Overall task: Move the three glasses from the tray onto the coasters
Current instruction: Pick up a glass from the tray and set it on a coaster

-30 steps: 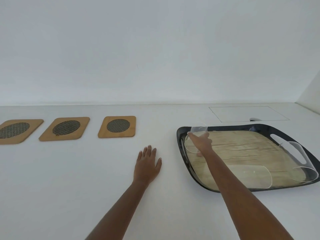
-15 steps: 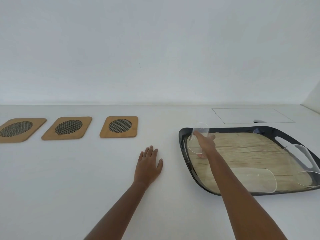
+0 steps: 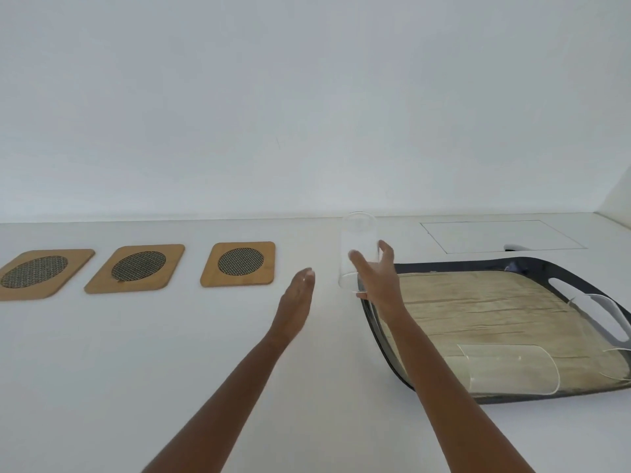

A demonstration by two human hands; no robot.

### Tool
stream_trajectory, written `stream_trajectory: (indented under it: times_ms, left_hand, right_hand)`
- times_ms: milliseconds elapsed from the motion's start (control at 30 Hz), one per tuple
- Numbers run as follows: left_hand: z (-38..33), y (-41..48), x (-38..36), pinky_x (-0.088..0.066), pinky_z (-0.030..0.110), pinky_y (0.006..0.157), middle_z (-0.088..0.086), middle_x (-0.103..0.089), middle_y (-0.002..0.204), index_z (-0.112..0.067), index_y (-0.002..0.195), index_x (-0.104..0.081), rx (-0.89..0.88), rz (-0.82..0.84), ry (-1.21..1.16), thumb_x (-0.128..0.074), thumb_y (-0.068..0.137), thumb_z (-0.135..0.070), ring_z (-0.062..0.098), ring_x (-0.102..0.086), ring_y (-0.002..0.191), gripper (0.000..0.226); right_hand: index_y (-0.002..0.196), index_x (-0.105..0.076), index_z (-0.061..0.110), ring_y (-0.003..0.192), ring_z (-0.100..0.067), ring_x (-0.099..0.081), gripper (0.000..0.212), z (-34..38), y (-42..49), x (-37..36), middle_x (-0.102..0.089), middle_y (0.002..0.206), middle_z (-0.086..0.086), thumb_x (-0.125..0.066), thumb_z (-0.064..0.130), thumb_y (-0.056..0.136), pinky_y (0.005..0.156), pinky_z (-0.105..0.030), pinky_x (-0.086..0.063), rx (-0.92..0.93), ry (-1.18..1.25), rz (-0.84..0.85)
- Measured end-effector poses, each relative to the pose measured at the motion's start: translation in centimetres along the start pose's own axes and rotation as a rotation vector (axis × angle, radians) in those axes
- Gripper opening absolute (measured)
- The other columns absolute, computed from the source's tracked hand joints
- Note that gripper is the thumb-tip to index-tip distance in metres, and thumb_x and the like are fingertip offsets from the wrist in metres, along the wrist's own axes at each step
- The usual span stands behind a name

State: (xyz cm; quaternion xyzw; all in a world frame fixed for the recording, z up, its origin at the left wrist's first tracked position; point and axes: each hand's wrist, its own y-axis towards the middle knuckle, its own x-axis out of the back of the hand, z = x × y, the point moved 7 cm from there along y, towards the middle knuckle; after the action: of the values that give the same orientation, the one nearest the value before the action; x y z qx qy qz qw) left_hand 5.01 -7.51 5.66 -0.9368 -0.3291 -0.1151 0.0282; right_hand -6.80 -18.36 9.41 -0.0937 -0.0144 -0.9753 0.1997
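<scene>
Right hand: we see our right hand (image 3: pixel 377 283) wrapped around a clear glass tumbler (image 3: pixel 358 254), thumb on the far side and fingers on the near side, low on the wall.
Held glass: upright, raised off the surface, over the left rim of the tray; its top reaches up to the line where the counter meets the wall.
Left hand: our left hand (image 3: pixel 296 303) is open, fingers straight and together, turned edge-on with nothing in it, just left of the held tumbler and not touching it.
Tray: a dark-rimmed serving tray (image 3: pixel 444 264) with a wood-grain floor sits on the right of the white counter (image 3: pixel 136 370); a cut-out handle shows on its right side.
Second glass: a clear tumbler (image 3: pixel 508 368) lies on its side at the tray's near edge, partly behind our right forearm.
Third glass: another clear glass (image 3: pixel 611 322) lies tipped at the tray's right side by the handle, cut off by the frame edge.
Coasters: three wooden coasters with dark mesh centres sit in a row on the left, all bare — the near-right coaster (image 3: pixel 239 263), the middle coaster (image 3: pixel 136 268) and the far-left coaster (image 3: pixel 37 274).
Gap: the held tumbler is right of the nearest coaster, with our open left hand between them and lower down.
</scene>
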Motion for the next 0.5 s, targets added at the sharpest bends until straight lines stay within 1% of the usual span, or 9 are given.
stream_trajectory:
  times_ms: [33,67,133,200,233,300,400,467,500]
  left_hand:
    - [-0.8,0.5,1.0,-0.032,0.034,0.105,0.008,-0.056,0.125,-0.019,0.129,-0.045,-0.012,-0.014,-0.067,-0.03,0.097,-0.04,0.021,-0.048,0.122,0.041]
    - [-1.6,1.1,2.0,-0.036,0.033,0.101,0.006,-0.057,0.119,-0.022,0.124,-0.046,-0.022,-0.019,-0.123,-0.029,0.097,-0.041,0.021,-0.05,0.117,0.037]
    - [-3.0,1.5,2.4,-0.042,0.03,0.088,0.006,-0.057,0.114,-0.022,0.116,-0.046,-0.016,0.015,-0.21,-0.031,0.097,-0.041,0.02,-0.054,0.107,0.031]
    - [-3.8,1.3,2.3,-0.047,0.027,0.08,0.007,-0.057,0.112,-0.015,0.12,-0.045,0.013,0.057,-0.247,-0.038,0.095,-0.04,0.02,-0.057,0.1,0.036]
    - [-3.9,1.3,2.2,-0.049,0.029,0.081,0.008,-0.057,0.113,-0.011,0.125,-0.042,0.04,0.07,-0.249,-0.043,0.094,-0.04,0.02,-0.058,0.099,0.043]
    - [-3.8,1.2,2.4,-0.049,0.034,0.088,0.012,-0.055,0.12,-0.008,0.135,-0.033,0.094,0.063,-0.252,-0.052,0.09,-0.037,0.022,-0.058,0.101,0.056]
    - [-3.3,1.0,3.1,-0.048,0.037,0.091,0.014,-0.049,0.128,-0.006,0.139,-0.023,0.146,0.045,-0.291,-0.061,0.086,-0.031,0.025,-0.055,0.112,0.07]
    - [-2.8,0.8,3.5,-0.048,0.038,0.091,0.01,-0.048,0.126,-0.006,0.139,-0.022,0.164,0.054,-0.327,-0.067,0.082,-0.03,0.026,-0.053,0.117,0.076]
    - [-2.6,0.8,3.7,-0.048,0.039,0.091,0.009,-0.049,0.126,-0.008,0.138,-0.025,0.163,0.058,-0.346,-0.07,0.078,-0.033,0.026,-0.053,0.117,0.079]
  right_hand:
    - [0.139,-0.019,0.022,0.103,-0.03,-0.055,0.072,0.6,-0.4,-1.4,-0.054,0.113,-0.014,-0.061,0.035,0.083,0.083,-0.045,-0.054,0.069,-0.06,0.01]
    - [0.139,-0.019,0.021,0.103,-0.031,-0.055,0.073,1.3,-0.8,-2.7,-0.055,0.109,-0.016,-0.063,0.035,0.082,0.089,-0.044,-0.051,0.147,-0.123,0.005]
    - [0.139,-0.023,0.016,0.102,-0.03,-0.054,0.076,2.4,-2.2,-3.5,-0.056,0.11,-0.019,-0.067,0.031,0.079,0.089,-0.039,-0.047,0.304,-0.227,-0.05]
    - [0.139,-0.027,0.014,0.102,-0.029,-0.054,0.078,2.9,-3.4,-4.3,-0.057,0.11,-0.02,-0.071,0.029,0.077,0.089,-0.041,-0.049,0.446,-0.317,-0.082]
    - [0.14,-0.027,0.013,0.103,-0.029,-0.054,0.08,3.0,-3.9,-4.6,-0.057,0.109,-0.02,-0.071,0.031,0.076,0.089,-0.043,-0.05,0.492,-0.371,-0.081]
    - [0.141,-0.026,0.014,0.107,-0.029,-0.053,0.083,2.9,-4.5,-5.7,-0.057,0.112,-0.019,-0.071,0.037,0.075,0.086,-0.041,-0.051,0.55,-0.445,-0.067]
    - [0.141,-0.028,0.013,0.109,-0.029,-0.053,0.083,2.9,-5.1,-7.1,-0.056,0.119,-0.016,-0.069,0.041,0.075,0.082,-0.04,-0.051,0.62,-0.521,-0.072]
    - [0.14,-0.028,0.01,0.111,-0.03,-0.053,0.083,2.7,-5.4,-7.9,-0.055,0.124,-0.016,-0.068,0.041,0.075,0.083,-0.042,-0.05,0.651,-0.565,-0.067]
    - [0.141,-0.027,0.009,0.113,-0.03,-0.053,0.083,2.6,-5.4,-8.3,-0.054,0.126,-0.016,-0.068,0.041,0.076,0.085,-0.043,-0.05,0.663,-0.579,-0.055]
